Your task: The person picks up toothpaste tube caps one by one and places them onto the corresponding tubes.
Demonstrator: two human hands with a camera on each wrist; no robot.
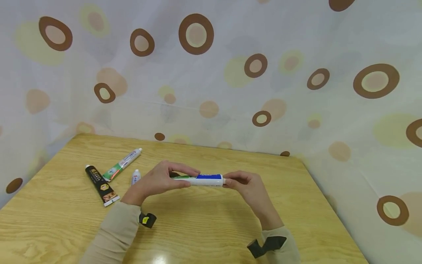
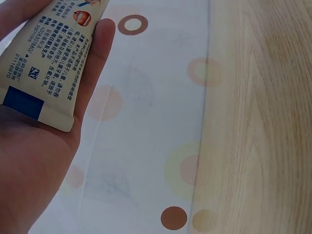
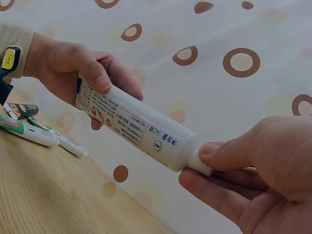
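Note:
A white, blue and green toothpaste tube (image 1: 209, 179) is held level above the table, between both hands. My left hand (image 1: 160, 180) grips its flat crimped end, thumb on the near side and fingers over the far side. At the other end, my right hand (image 1: 245, 187) pinches the white cap (image 3: 197, 163) between thumb and fingers. The cap sits on the tube's neck. Small printed text covers the tube's back (image 2: 56, 58) in the left wrist view, where the crimped end lies against the left palm.
On the wooden table (image 1: 204, 227), left of the hands, lie a black toothpaste tube (image 1: 100, 183) and a green-and-white tube (image 1: 122, 164). Another white tube (image 1: 136, 176) is partly hidden behind the left hand. A patterned curtain (image 1: 224, 91) stands behind the table.

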